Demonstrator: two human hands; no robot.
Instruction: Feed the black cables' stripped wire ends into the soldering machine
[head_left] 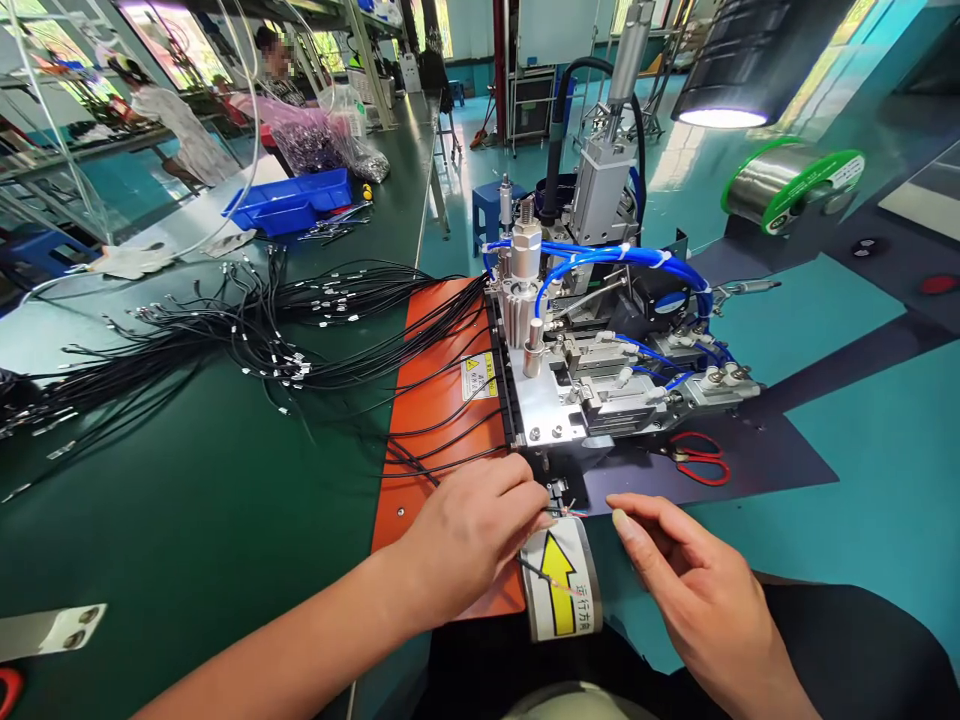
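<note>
My left hand (491,515) is closed around the end of a black cable, just in front of the machine (555,390). Thin coloured wires (574,513) stick out past its fingertips. Below them, a second black cable (534,568) with a bared end crosses the curved plate (536,625) that bears a yellow arrow. To the right, my right hand (694,585) hovers with thumb and index finger slightly apart and nothing visible between them. Several black cables (442,440) lie over the orange plate (420,500) and run into the machine's side.
A large bundle of black cables (225,335) spreads over the green table (225,520). Red-handled scissors (701,460) lie right of the machine, under a solder spool (787,185) and a lamp (750,60). A blue bin (300,200) stands further back; two people sit beyond.
</note>
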